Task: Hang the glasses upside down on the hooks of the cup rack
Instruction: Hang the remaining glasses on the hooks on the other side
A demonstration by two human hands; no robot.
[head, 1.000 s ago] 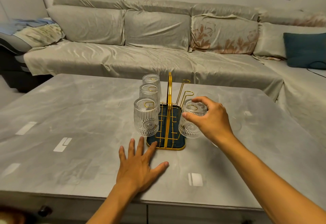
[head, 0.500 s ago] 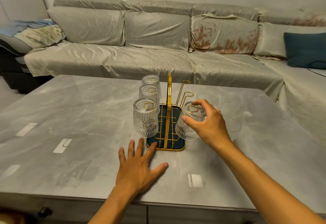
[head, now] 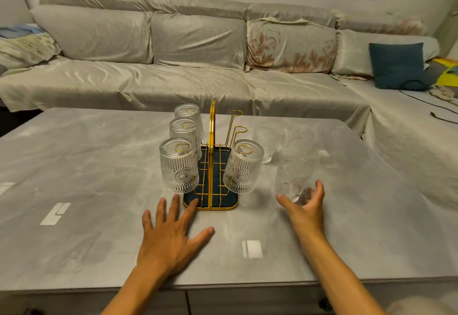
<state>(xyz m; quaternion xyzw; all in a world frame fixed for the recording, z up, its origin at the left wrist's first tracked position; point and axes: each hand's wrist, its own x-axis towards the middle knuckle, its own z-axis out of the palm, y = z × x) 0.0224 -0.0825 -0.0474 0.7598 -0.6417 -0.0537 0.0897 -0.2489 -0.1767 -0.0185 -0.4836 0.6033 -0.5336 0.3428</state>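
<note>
4 glasses hung, 2 left on the counter (head: 99, 166)

Our right hand (head: 306, 205) opens wide around the nearest loose glass (head: 291, 180), right of the cup rack (head: 210, 178); left hand (head: 168, 237) lies flat, empty. Smooth glass could slip.

No text, label, brand, number or sign can be read anywhere in this view. The pale rectangular patches on the grey table (head: 74, 166) carry no lettering; they look like reflections of light, though the view is too soft to be sure. The pressed round medallions on the glasses (head: 179, 166) are ornament, not writing.
</note>
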